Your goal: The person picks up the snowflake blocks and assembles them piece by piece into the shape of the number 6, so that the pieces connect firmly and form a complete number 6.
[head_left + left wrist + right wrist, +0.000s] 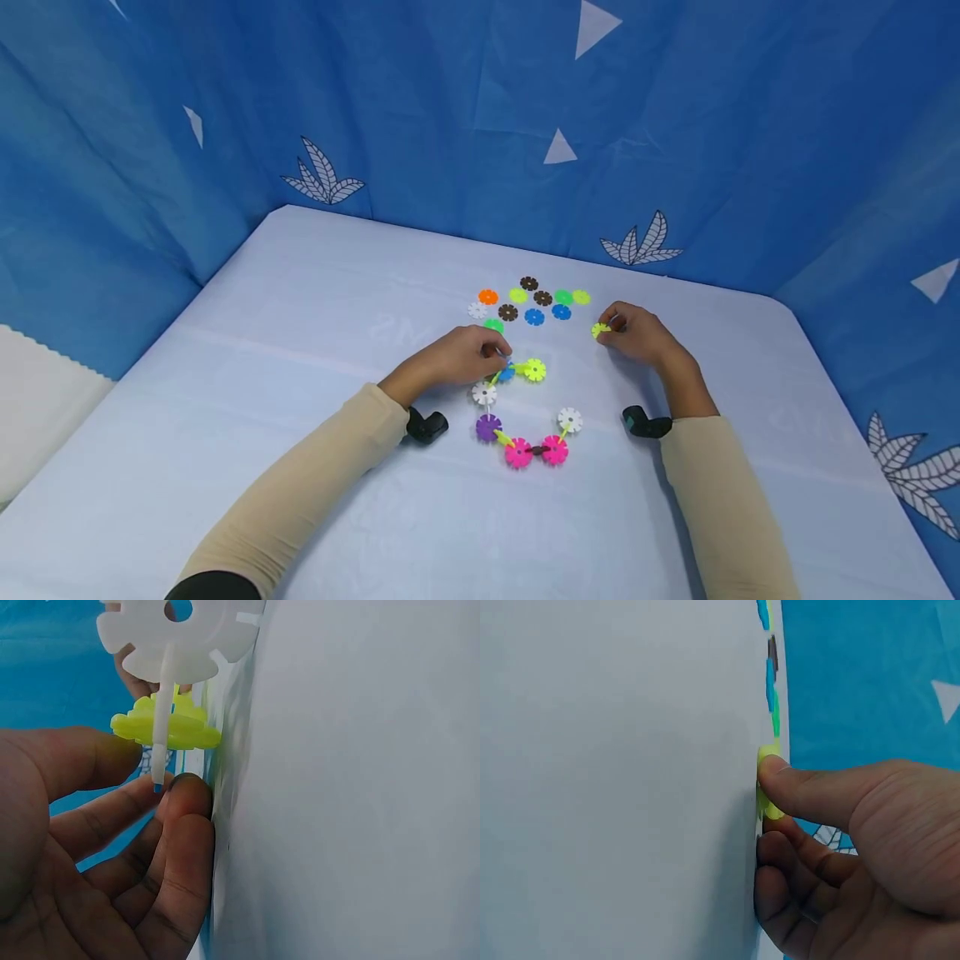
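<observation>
A chain of interlocking notched plastic discs (pixel 518 453) lies in a curve, with pink, purple, white, blue and yellow pieces. My left hand (pixel 468 357) is at its upper left end, thumb and fingers curled about the blue disc (pixel 506 372). In the left wrist view, a white disc (pixel 161 660) and a yellow disc (pixel 169 727) stand near the thumb; the exact contact is partly hidden. Right of the chain, my right hand (pixel 636 333) pinches a loose yellow disc (pixel 599 331) between thumb and forefinger, seen edge-on in the right wrist view.
Behind the chain, loose discs lie flat on the white tabletop (pixel 337 500): orange (pixel 488 297), brown (pixel 528 283), blue (pixel 534 317), green (pixel 564 297) and others. A blue curtain (pixel 450 125) hangs along the table's far edge.
</observation>
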A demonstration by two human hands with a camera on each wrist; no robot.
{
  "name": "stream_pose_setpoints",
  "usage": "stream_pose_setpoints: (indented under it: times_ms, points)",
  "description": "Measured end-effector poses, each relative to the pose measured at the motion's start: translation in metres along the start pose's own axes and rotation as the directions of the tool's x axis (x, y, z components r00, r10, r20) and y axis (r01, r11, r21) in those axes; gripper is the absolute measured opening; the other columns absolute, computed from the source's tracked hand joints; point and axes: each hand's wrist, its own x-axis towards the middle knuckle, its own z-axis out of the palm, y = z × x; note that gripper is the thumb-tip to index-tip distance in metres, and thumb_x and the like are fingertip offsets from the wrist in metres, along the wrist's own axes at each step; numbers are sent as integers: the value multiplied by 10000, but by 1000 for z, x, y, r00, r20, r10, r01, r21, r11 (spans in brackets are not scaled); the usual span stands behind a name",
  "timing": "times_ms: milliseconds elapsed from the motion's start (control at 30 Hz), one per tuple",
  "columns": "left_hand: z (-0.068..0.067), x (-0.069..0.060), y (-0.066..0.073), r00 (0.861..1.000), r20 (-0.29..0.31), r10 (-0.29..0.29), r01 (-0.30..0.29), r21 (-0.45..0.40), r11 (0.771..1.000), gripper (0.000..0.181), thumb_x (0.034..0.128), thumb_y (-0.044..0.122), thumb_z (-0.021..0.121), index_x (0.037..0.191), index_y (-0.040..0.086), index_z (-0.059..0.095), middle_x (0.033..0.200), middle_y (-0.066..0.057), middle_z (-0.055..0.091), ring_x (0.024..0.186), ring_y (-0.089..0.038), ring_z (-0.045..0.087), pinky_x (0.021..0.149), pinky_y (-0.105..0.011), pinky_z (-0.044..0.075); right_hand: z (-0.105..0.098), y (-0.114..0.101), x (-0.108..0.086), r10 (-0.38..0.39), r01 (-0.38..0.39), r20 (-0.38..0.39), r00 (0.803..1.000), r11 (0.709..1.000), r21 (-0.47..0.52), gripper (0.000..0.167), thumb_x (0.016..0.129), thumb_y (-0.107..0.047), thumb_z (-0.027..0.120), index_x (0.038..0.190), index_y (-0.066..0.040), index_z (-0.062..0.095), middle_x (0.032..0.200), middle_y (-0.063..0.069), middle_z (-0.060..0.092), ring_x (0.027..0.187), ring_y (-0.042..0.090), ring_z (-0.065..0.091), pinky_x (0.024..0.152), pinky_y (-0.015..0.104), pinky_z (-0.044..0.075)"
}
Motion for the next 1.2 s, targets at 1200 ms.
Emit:
stream_pose_setpoints:
  times_ms: [1200]
  points:
    - [-1,0,-2,993,95,72,-78,59,995,279,1019,88,570,1217,163,751,1216,23,691,1075,-140,582,925,-342,470,42,-73,-67,-223,258,231,947,957,-134,155,908,-117,750,870,-107,600,761,33,578,699,199,547,614,326,480]
